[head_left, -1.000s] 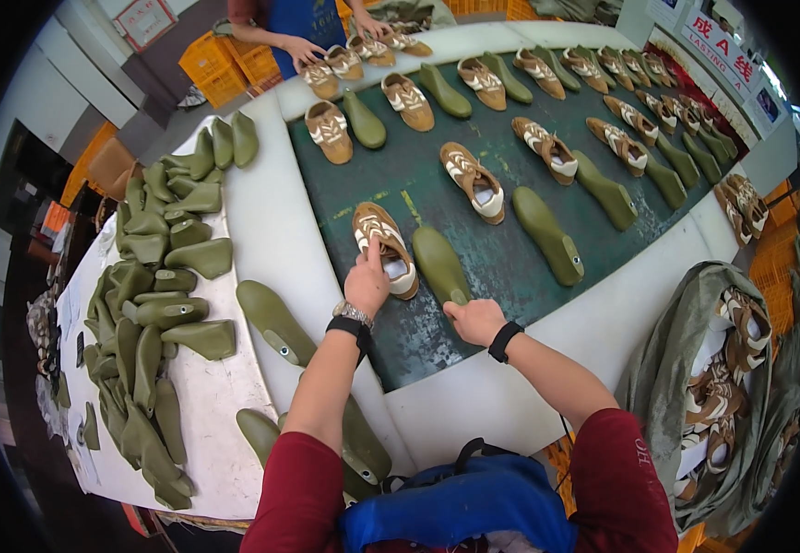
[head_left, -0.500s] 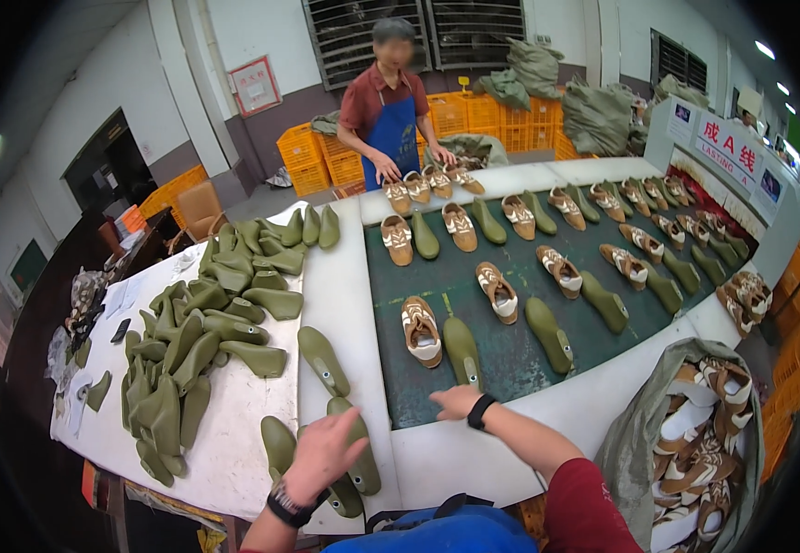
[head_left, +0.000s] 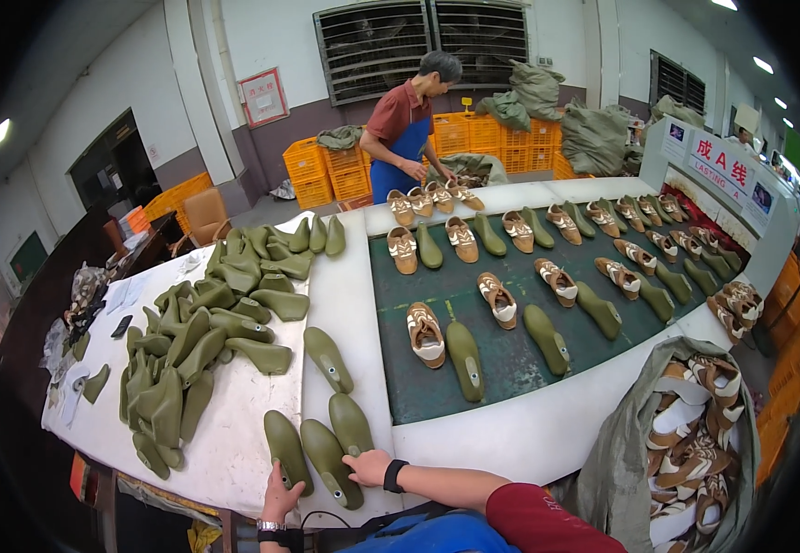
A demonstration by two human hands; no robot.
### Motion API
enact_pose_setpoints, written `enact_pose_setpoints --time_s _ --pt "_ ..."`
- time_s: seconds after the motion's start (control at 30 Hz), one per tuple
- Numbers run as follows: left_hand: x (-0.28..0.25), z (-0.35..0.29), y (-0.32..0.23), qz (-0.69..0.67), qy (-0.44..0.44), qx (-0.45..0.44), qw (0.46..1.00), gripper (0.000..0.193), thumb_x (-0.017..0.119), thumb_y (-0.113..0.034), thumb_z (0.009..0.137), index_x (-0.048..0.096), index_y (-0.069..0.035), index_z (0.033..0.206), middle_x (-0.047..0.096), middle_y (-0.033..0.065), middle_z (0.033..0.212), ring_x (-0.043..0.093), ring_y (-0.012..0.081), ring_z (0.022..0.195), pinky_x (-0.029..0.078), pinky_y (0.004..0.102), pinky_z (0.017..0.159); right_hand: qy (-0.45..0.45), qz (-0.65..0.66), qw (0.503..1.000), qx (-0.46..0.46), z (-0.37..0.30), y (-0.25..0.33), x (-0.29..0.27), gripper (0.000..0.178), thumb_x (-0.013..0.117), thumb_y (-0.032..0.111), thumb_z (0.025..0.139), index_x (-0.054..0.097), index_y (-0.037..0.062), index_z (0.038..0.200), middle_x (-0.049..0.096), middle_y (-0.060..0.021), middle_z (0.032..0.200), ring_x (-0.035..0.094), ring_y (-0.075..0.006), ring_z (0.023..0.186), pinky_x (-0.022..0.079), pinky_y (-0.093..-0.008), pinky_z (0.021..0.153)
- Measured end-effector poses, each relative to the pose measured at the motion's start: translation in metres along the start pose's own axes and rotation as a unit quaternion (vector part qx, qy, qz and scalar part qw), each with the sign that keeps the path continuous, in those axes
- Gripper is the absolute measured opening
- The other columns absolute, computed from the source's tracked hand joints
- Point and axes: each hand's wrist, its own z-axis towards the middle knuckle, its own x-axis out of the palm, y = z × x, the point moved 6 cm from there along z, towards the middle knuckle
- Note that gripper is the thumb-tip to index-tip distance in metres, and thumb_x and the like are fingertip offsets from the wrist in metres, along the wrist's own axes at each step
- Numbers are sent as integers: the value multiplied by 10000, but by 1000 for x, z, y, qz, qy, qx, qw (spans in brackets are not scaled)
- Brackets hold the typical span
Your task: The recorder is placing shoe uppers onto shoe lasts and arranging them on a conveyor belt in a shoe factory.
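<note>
Several green shoe lasts lie on the white ledge before me. My left hand [head_left: 280,499] has its fingers and thumb around the near end of the leftmost last [head_left: 285,447]. My right hand [head_left: 369,467] grips the near end of another last [head_left: 351,422], to the right. Between them rests a third last [head_left: 328,461], lying flat; whether the right fingers also touch it I cannot tell. Farther up the ledge is one more last [head_left: 328,358]. On the dark green belt [head_left: 529,405], brown-and-white shoes [head_left: 426,335] stand in rows with green lasts [head_left: 463,360] beside them.
A heap of green lasts [head_left: 181,359] covers the left table. A grey sack [head_left: 610,461] holding brown shoes stands at the near right. Across the belt a person in a blue apron [head_left: 411,143] reaches near some shoes. Orange crates [head_left: 308,173] line the wall behind.
My right hand has come left from the belt to a last on the ledge. My left hand has drawn back to the leftmost last's near end. The other person has turned to the right.
</note>
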Motion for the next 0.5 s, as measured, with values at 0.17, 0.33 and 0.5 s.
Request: enact_pose_setpoints --time_s 0.17,0.33,0.5 --pt "10 38 6 0 -12 -21 1000 843 716 -207 683 240 2 1347 354 290 1282 436 423 1138 404 423 951 -34 -2 999 31 2 2 2 335 503 253 814 499 157 1135 649 -152 781 635 -333 713 487 -459 611" --pt "16 54 20 -1 32 49 998 749 641 -114 661 262 10 1295 295 332 1293 409 458 1147 398 440 957 -27 -6 999 42 2 5 1 261 492 258 812 500 163 1055 628 -151 727 619 -349 669 463 -476 581" --pt "16 45 9 -17 121 47 991 871 695 -270 646 232 -22 1341 239 360 1299 381 508 1149 371 469 969 -40 -3 996 79 4 19 2 235 486 262 819 488 167 1034 623 -151 710 615 -355 657 455 -490 564"
